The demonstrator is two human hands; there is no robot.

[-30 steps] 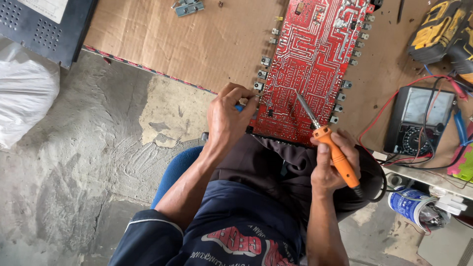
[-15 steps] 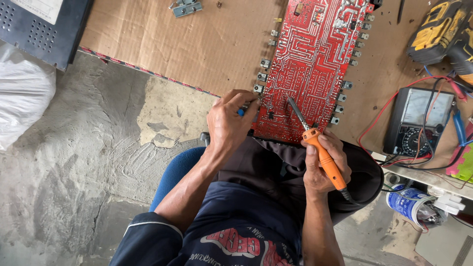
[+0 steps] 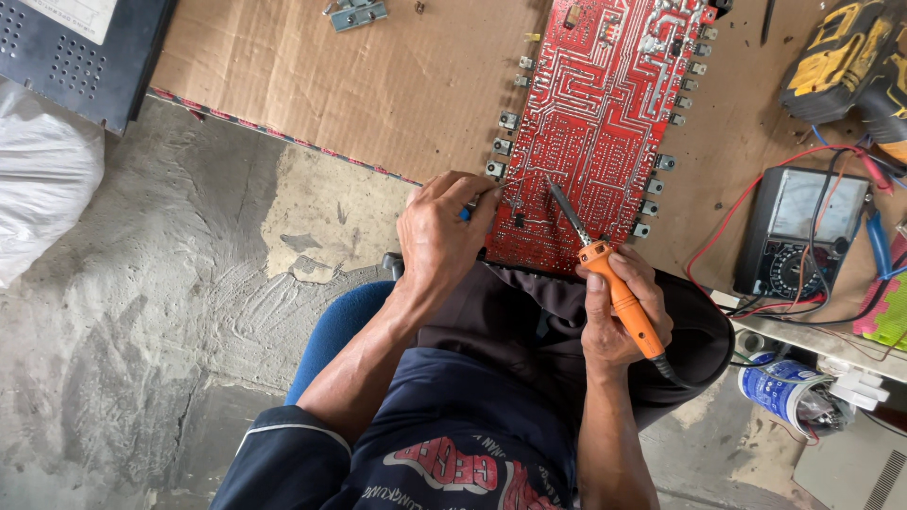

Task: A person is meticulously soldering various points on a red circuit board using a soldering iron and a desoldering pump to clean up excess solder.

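Below me the floor (image 3: 142, 312) is rough grey concrete, patched and scraped, in even daylight. A sheet of brown cardboard (image 3: 312, 76) covers it on the far side. A dark metal case (image 3: 76, 57) lies far left, with a white sack (image 3: 38, 179) beside it.

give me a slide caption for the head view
Right hand aims an orange soldering iron at a red circuit board; left hand steadies its edge.
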